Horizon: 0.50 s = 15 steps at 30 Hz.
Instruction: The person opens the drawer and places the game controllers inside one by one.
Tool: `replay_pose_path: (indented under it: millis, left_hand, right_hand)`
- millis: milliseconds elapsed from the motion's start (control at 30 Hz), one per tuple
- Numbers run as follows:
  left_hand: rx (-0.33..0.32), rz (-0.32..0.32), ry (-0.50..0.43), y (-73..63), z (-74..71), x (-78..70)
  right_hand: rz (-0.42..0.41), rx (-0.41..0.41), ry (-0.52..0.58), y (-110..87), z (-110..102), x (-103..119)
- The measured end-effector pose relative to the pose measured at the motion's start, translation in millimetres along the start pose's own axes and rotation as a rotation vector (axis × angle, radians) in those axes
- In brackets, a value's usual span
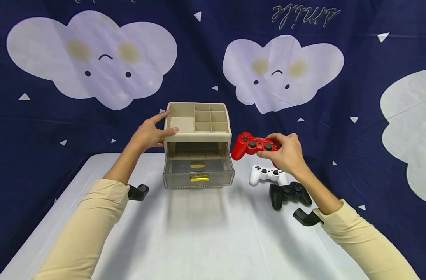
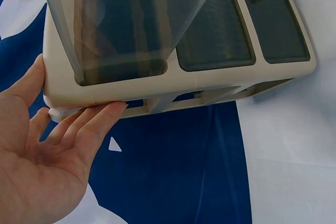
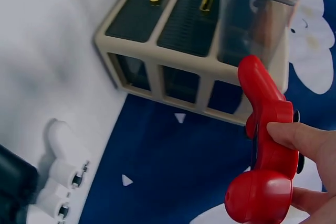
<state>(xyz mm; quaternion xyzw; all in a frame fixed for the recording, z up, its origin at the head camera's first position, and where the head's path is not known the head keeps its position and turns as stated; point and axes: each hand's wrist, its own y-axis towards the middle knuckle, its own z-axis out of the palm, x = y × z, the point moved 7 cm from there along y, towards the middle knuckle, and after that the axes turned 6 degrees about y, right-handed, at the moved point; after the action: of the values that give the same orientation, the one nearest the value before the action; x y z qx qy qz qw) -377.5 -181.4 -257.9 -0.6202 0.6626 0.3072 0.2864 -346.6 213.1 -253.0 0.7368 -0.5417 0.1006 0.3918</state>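
Observation:
My left hand point(image 1: 150, 133) rests at the upper left edge of a cream desktop drawer organizer point(image 1: 198, 137). Its thumb lies on the top, and in the left wrist view several fingertips point(image 2: 116, 109) touch the side frame. A clear top drawer point(image 1: 179, 180) with a yellow handle point(image 1: 199, 177) is pulled out toward me. On the right, my right hand point(image 1: 287, 152) pinches a red game controller point(image 1: 242, 147) by one end, thumb on its near side. The controller hangs above the table, close to the organizer's right side; its held end is partly hidden by the fingers.
A white game controller point(image 1: 269, 175) and a black one point(image 1: 290, 194) lie on the white table point(image 1: 198, 241) below my right hand. Behind stands a dark blue cloth point(image 1: 198, 58) printed with clouds. Lower drawers point(image 3: 186, 14) of the organizer are closed.

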Motion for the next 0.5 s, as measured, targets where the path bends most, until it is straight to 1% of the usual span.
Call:
replay_pose_path:
  millis: [267,500]
  left_hand:
    - [-0.001,-0.014,-0.008,-0.1,1.5,-0.4]
    - [0.006,-0.01,-0.002,-0.9,1.5,-0.4]
  right_hand:
    - [0.025,0.007,-0.004,5.3,-17,20]
    - [0.018,0.051,0.013,6.1,-13,36]
